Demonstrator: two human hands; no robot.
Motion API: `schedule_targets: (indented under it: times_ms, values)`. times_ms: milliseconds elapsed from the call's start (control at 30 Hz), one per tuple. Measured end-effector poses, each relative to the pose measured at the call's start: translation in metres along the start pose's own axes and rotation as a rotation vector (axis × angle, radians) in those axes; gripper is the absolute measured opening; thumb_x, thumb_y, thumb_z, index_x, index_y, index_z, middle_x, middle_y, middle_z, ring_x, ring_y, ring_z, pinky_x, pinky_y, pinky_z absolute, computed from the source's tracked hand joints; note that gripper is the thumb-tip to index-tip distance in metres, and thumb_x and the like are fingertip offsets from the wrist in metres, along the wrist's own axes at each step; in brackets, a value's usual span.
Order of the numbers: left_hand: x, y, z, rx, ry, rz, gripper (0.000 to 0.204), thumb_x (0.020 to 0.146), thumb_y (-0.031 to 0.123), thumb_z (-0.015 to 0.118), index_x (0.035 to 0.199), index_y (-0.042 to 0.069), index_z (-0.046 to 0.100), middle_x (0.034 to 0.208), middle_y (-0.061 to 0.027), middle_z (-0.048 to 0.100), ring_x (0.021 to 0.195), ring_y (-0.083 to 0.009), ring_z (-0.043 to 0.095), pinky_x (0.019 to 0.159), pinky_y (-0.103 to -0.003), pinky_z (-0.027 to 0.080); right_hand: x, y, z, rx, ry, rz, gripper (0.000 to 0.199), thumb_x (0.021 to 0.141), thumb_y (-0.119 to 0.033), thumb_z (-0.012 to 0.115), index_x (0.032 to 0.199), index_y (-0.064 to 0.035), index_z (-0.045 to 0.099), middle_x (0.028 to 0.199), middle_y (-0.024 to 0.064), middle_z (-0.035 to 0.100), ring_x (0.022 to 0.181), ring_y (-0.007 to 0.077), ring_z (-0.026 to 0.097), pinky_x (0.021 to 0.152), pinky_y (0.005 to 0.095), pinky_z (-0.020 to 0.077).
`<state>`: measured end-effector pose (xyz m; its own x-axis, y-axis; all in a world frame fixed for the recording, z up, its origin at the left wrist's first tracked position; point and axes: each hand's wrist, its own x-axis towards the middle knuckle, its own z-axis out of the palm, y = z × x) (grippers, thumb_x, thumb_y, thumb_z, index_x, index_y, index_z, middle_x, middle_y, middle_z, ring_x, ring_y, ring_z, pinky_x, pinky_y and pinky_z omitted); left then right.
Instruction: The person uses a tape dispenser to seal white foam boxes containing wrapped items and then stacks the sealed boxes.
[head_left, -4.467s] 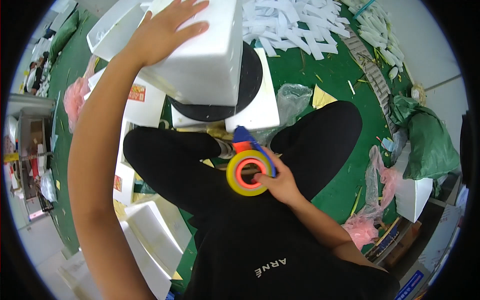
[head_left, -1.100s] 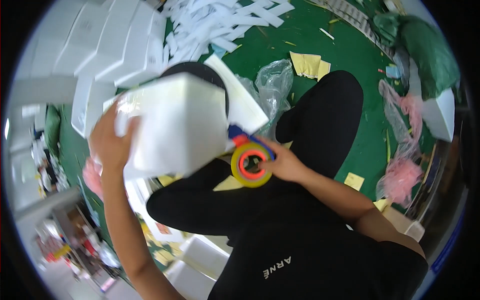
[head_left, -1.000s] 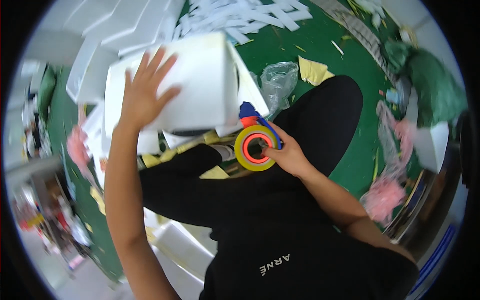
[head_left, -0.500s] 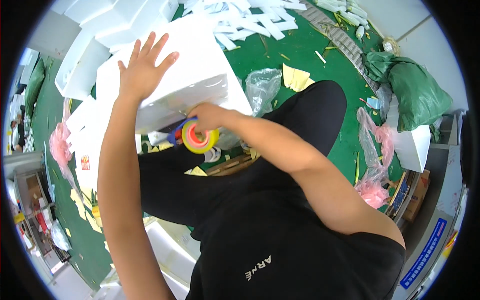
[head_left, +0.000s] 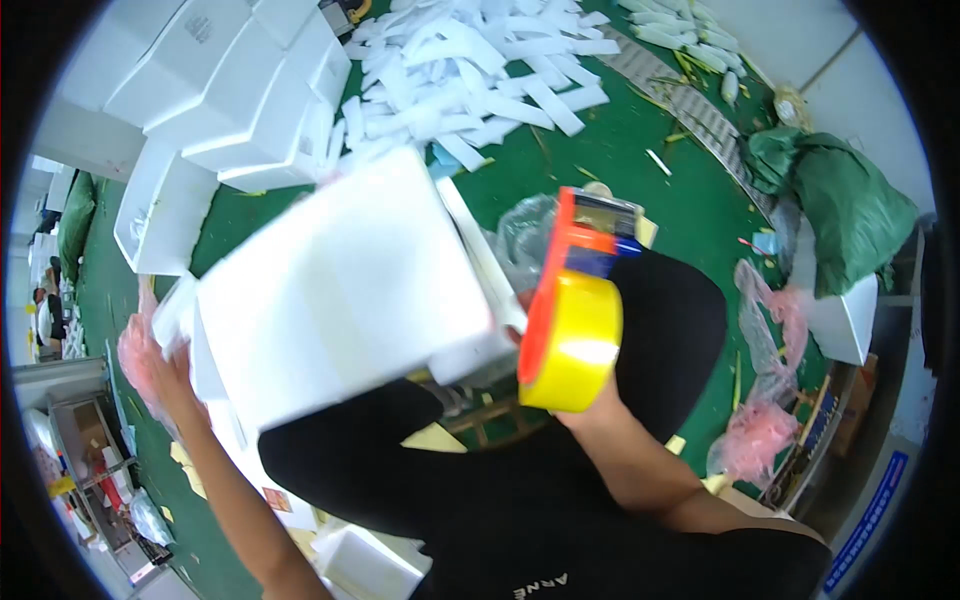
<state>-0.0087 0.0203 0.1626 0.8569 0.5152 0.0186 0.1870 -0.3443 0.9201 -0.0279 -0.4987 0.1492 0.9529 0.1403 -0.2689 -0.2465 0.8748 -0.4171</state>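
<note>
A white foam box (head_left: pixel 350 290) is tilted in front of me over my bent legs, blurred by motion. My right hand (head_left: pixel 597 402) grips a tape dispenser (head_left: pixel 566 248) with a red frame and a wide roll of yellow tape (head_left: pixel 585 345). It is raised at the box's right side. Most of that hand's fingers are hidden behind the dispenser; a fingertip shows by the box edge. At the left of the box, my left hand (head_left: pixel 175 385) is low, beside white foam pieces and a pink plastic bag (head_left: pixel 137 360). Its fingers are smeared by motion.
White foam boxes (head_left: pixel 220 90) are stacked at the far left. A heap of white foam strips (head_left: pixel 470 75) lies beyond on the green floor. To the right are a green sack (head_left: pixel 850 205) and pink plastic (head_left: pixel 755 440). Metal shelving (head_left: pixel 85 430) stands left.
The box has turned and tilted. My left hand has left its top and dropped to the left. My right hand has brought the tape dispenser up and rightward from the box's near side.
</note>
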Motion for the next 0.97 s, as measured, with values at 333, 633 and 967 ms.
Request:
schedule_targets:
  times_ms: [333, 633, 967]
  values:
    - [-0.372, -0.207, 0.109, -0.265, 0.168, -1.097, 0.043, 0.101, 0.030, 0.041, 0.135, 0.004, 0.045, 0.128, -0.0127, 0.055, 0.116, -0.0212, 0.052, 0.097, -0.036, 0.043, 0.131, -0.010, 0.000, -0.337, 0.071, 0.454, 0.059, 0.095, -0.040, 0.053, 0.142, -0.0109, 0.035, 0.138, 0.0090, 0.046, 0.123, 0.0253, 0.049, 0.101, 0.0411, 0.0438]
    - [-0.159, 0.019, 0.020, -0.038, 0.519, -0.046, 0.040, 0.100, 0.028, 0.042, 0.123, 0.000, 0.058, 0.125, -0.0151, 0.059, 0.116, -0.0257, 0.057, 0.103, -0.036, 0.040, 0.164, 0.010, -0.005, -0.364, 0.273, 1.047, 0.064, 0.095, -0.046, 0.043, 0.148, -0.0132, 0.026, 0.150, 0.0113, 0.024, 0.134, 0.0351, 0.024, 0.102, 0.0582, 0.0269]
    - [-0.130, 0.143, 0.091, 0.541, 0.156, -0.325, 0.083, 0.074, 0.073, 0.059, 0.121, 0.004, 0.056, 0.112, -0.0192, 0.064, 0.105, -0.0342, 0.061, 0.087, -0.041, 0.048, 0.159, 0.016, -0.020, -0.356, 0.289, 1.032, 0.072, 0.092, -0.054, 0.041, 0.151, -0.0195, 0.020, 0.158, 0.0122, 0.007, 0.143, 0.0409, 0.003, 0.106, 0.0708, 0.0140]
